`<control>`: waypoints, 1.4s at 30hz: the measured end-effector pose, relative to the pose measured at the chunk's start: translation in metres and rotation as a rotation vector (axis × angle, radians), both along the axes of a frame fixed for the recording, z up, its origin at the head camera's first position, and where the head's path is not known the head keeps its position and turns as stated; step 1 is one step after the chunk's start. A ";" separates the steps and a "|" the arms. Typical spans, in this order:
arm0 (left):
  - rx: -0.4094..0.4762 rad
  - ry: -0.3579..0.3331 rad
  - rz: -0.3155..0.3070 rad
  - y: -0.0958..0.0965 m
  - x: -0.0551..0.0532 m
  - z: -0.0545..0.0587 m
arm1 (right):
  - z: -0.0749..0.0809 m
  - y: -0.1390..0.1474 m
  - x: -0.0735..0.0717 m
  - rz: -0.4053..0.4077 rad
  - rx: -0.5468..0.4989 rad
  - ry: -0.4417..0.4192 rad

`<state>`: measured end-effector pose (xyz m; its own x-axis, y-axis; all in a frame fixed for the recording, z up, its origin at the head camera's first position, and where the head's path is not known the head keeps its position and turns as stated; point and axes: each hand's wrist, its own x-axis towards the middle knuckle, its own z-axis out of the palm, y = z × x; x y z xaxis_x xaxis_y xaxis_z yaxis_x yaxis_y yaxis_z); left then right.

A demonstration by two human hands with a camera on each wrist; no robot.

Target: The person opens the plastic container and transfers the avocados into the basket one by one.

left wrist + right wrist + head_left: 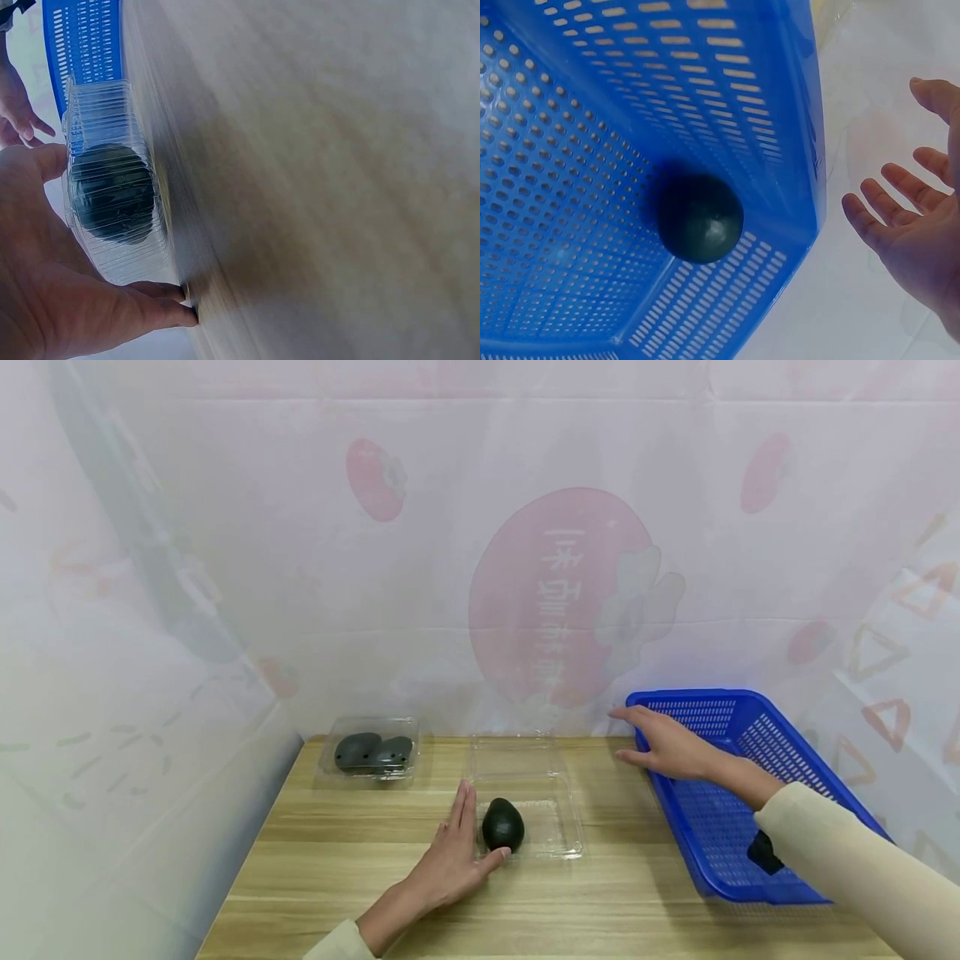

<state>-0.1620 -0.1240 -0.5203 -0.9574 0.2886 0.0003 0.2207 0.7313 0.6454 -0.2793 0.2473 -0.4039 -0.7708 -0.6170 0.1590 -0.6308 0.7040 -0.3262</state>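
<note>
A dark green avocado [503, 825] sits in the left part of a clear plastic clamshell box [558, 831], whose lid is folded back. My left hand [448, 864] rests against the box's left front corner, fingers straight along its left side and thumb at the front edge. In the left wrist view the avocado [112, 193] shows through the ribbed wall. My right hand [671, 745] is over the left rim of a blue plastic basket [697, 860], fingers spread and holding nothing. Another avocado [701, 219] lies inside the basket, seen in the right wrist view.
A closed clear box [408, 727] with two avocados [358, 750] stands at the back left of the wooden table [322, 877]. Behind the table hangs a pale printed cloth [435, 585], which also lines the sides.
</note>
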 end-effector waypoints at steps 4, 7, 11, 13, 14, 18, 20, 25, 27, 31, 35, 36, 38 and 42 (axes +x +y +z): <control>0.001 0.001 0.001 0.000 0.000 0.000 | -0.002 -0.006 0.002 0.001 0.000 -0.016; 0.001 0.003 0.004 0.000 0.000 0.000 | -0.003 -0.009 0.004 0.010 0.005 -0.019; 0.001 0.004 0.004 0.000 0.000 0.000 | -0.006 -0.013 0.006 0.039 -0.016 -0.023; 0.002 0.004 0.004 -0.001 0.000 0.000 | -0.008 -0.015 0.007 0.050 -0.027 -0.026; 0.002 0.003 0.004 -0.001 0.000 0.000 | -0.008 -0.015 0.008 0.053 -0.032 -0.029; 0.001 0.001 0.005 -0.001 0.000 -0.001 | -0.008 -0.017 0.010 0.064 -0.030 -0.052; 0.000 0.001 0.005 0.000 0.000 -0.001 | -0.008 -0.018 0.011 0.067 -0.026 -0.066; 0.005 0.004 0.004 0.000 -0.001 -0.001 | -0.010 -0.021 0.014 0.079 -0.010 -0.067; 0.007 0.003 0.004 0.000 -0.001 -0.001 | -0.011 -0.022 0.016 0.083 -0.006 -0.064; 0.008 0.000 0.004 0.000 -0.001 -0.001 | -0.012 -0.026 0.018 0.096 -0.002 -0.074; 0.007 -0.001 0.006 0.000 -0.001 -0.001 | -0.013 -0.029 0.019 0.105 0.005 -0.081; 0.007 0.000 0.006 0.000 -0.001 -0.001 | -0.014 -0.030 0.019 0.106 0.006 -0.082; 0.007 0.002 0.005 0.000 -0.001 0.000 | -0.014 -0.031 0.020 0.115 0.007 -0.076; 0.007 0.004 0.004 0.000 -0.001 0.000 | -0.015 -0.034 0.020 0.123 0.010 -0.071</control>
<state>-0.1633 -0.1245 -0.5206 -0.9585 0.2851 0.0063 0.2208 0.7279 0.6492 -0.2593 0.2131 -0.4188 -0.6982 -0.7089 0.0999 -0.6882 0.6263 -0.3662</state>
